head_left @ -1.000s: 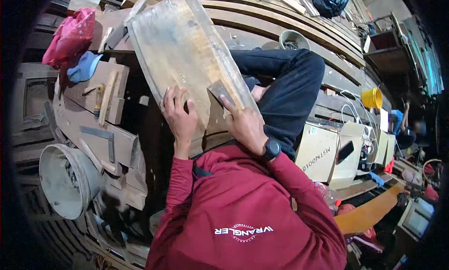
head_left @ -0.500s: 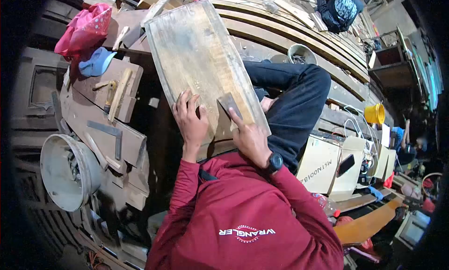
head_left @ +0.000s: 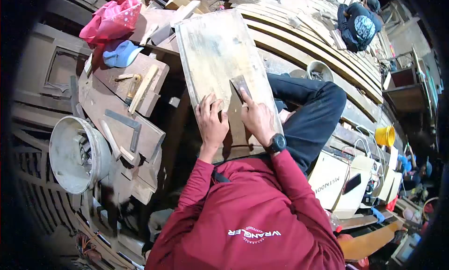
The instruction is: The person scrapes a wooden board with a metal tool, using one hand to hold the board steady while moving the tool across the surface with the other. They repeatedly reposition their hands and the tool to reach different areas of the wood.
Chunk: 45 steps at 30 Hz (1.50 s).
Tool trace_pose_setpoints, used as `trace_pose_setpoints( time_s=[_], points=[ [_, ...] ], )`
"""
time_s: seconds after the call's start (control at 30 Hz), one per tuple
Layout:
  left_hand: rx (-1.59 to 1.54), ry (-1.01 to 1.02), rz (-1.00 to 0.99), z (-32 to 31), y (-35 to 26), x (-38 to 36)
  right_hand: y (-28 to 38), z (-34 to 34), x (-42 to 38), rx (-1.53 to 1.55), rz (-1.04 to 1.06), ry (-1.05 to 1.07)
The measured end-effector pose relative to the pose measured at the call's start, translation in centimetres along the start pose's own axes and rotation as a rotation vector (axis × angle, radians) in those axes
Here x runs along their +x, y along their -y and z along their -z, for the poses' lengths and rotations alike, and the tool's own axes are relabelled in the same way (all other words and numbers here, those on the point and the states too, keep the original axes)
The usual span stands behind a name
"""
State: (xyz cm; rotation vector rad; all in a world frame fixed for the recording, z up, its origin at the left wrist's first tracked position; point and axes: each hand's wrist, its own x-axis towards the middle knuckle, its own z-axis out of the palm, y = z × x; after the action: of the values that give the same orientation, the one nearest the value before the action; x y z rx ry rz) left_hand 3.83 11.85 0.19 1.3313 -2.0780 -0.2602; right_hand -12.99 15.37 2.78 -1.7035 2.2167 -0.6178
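Note:
A worn wooden panel (head_left: 213,50) with a darker border lies across my lap, its far end pointing away from me. My right hand (head_left: 258,119) grips a flat metal scraper (head_left: 239,84), index finger stretched along the blade, which rests on the panel's surface. The scraper's handle is mostly hidden in my palm. To its left, my left hand (head_left: 212,122) lies on the panel near its left edge with fingers apart, holding nothing. Fine pale shavings or crumbs appear on the wood near my hands.
At left are a white bucket (head_left: 96,162) of scraps, a metal square (head_left: 133,127), a wood-handled tool (head_left: 133,89), a blue cap (head_left: 122,54) and a pink bag (head_left: 112,21). At right stand cardboard (head_left: 326,178) and a yellow pail (head_left: 385,136). Another person (head_left: 360,24) sits far right.
My right hand has pushed the scraper farther from me and slightly left over the panel. My left hand stays on the wood. The whole view has shifted.

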Motion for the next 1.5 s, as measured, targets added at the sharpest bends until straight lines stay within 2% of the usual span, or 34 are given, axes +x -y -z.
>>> trace_pose_setpoints(
  time_s=[0.27, 0.4, 0.53, 0.8, 0.87, 0.93, 1.0, 1.07, 1.2, 1.23, 1.4, 1.5],
  points=[
    [-0.024, 0.023, 0.029, 0.1, -0.1, -0.1, -1.5, 2.0, -8.0, 0.037, -0.023, 0.102],
    [-0.020, 0.034, 0.020, 0.0, 0.2, -0.2, -2.2, 2.7, -10.6, -0.039, -0.054, 0.143],
    [-0.024, 0.017, 0.022, 0.1, -0.1, 0.0, -3.1, 2.4, -10.2, 0.017, -0.015, 0.062],
    [-0.019, -0.009, 0.004, 0.5, -0.5, 0.1, -2.7, 1.4, -9.1, 0.049, -0.017, 0.076],
    [-0.007, 0.009, 0.006, 0.6, -0.3, 0.0, -2.7, 0.5, -7.2, 0.090, -0.017, 0.096],
    [0.004, 0.016, -0.010, 0.1, -0.4, -0.1, 0.7, 3.8, -3.0, 0.004, -0.051, 0.134],
    [0.026, 0.023, -0.009, -0.1, -0.1, -0.2, -0.6, 0.4, -1.1, 0.069, -0.010, 0.032],
    [0.026, 0.037, 0.011, -0.1, -0.2, -0.1, -0.3, 0.8, -0.7, 0.049, -0.037, 0.053],
    [0.013, 0.024, -0.010, -0.4, 0.3, -0.4, -0.2, 2.0, -3.6, 0.093, -0.060, 0.104],
    [0.022, 0.032, -0.009, -0.3, 0.2, -0.3, -1.3, 1.0, -5.1, 0.096, 0.012, 0.030],
    [-0.005, 0.039, 0.021, 0.0, -0.2, -0.4, -2.3, 2.5, -10.7, 0.043, -0.030, 0.073],
    [-0.002, 0.025, 0.015, 0.1, -0.3, -0.2, -2.3, 2.7, -10.3, 0.078, -0.043, 0.069]
  ],
)
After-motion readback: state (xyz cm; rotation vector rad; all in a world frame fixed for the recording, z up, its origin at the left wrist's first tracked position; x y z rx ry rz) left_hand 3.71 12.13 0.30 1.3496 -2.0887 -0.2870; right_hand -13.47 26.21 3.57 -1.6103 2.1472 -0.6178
